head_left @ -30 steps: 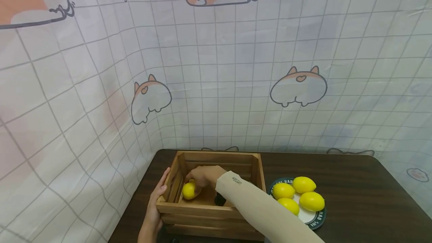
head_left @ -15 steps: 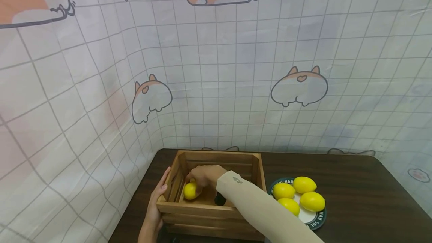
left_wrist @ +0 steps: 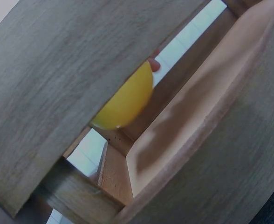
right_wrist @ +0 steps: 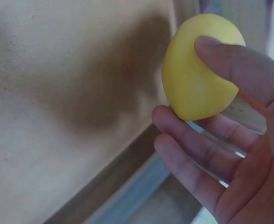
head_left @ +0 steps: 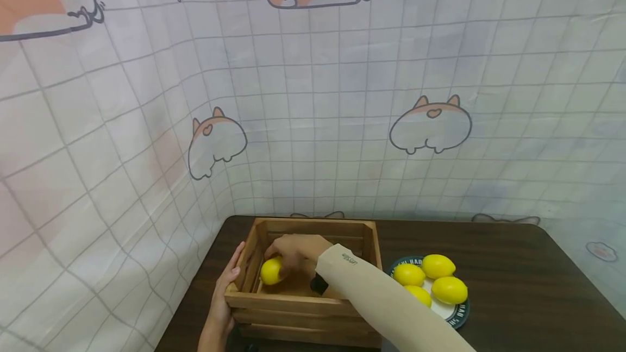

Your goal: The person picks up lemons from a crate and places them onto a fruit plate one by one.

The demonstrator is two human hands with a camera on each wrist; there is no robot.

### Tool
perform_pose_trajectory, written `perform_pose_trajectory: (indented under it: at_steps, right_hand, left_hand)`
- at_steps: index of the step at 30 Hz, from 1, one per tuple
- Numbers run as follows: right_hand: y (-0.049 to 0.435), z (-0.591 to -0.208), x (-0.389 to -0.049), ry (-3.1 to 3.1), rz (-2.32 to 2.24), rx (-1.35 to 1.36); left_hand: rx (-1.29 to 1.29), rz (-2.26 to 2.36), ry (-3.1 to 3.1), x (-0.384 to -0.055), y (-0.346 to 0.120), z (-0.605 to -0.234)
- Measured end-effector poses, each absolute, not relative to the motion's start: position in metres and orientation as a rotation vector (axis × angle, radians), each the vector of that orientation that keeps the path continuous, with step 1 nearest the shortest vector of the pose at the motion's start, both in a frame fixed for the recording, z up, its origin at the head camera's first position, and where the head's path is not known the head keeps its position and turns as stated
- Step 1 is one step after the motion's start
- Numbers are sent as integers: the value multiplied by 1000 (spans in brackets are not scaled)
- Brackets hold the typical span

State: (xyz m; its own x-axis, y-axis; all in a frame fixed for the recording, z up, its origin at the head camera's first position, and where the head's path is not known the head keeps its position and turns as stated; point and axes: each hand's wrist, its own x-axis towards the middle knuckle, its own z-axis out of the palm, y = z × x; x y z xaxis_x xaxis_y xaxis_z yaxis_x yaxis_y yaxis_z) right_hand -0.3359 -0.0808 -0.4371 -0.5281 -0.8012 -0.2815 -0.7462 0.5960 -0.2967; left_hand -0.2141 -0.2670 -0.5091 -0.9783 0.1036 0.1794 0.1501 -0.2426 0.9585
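A yellow lemon [head_left: 271,271] is inside the slatted wooden crate [head_left: 293,302], near its left end. My right hand [head_left: 293,251] reaches into the crate and pinches it, the thumb across its side in the right wrist view, where the lemon [right_wrist: 197,79] hangs over the crate floor and its shadow. Along the outside of the crate's left wall lies my left hand [head_left: 225,292], fingers extended and touching the wood. Through a gap between slats, the left wrist view shows part of the lemon [left_wrist: 127,100]; the left hand is mostly hidden there.
To the right of the crate, a dark-rimmed plate [head_left: 458,319] bears several lemons [head_left: 450,290], partly covered by the right sleeve [head_left: 376,297]. The dark wooden table [head_left: 518,270] extends to the right. A patterned cloth [head_left: 337,178] hangs behind and at the left.
My right hand and the lemon have risen slightly inside the crate. The left hand stays against the crate's wall, and the crate has not visibly moved.
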Motion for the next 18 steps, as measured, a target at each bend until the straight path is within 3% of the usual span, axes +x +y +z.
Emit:
perform_pose_trajectory:
  at_steps: [18]
  right_hand:
    - [-30,-373,-320,2405,-444,-1403]
  left_hand:
    - [-314,-2408,-1933,-215,-267,-510]
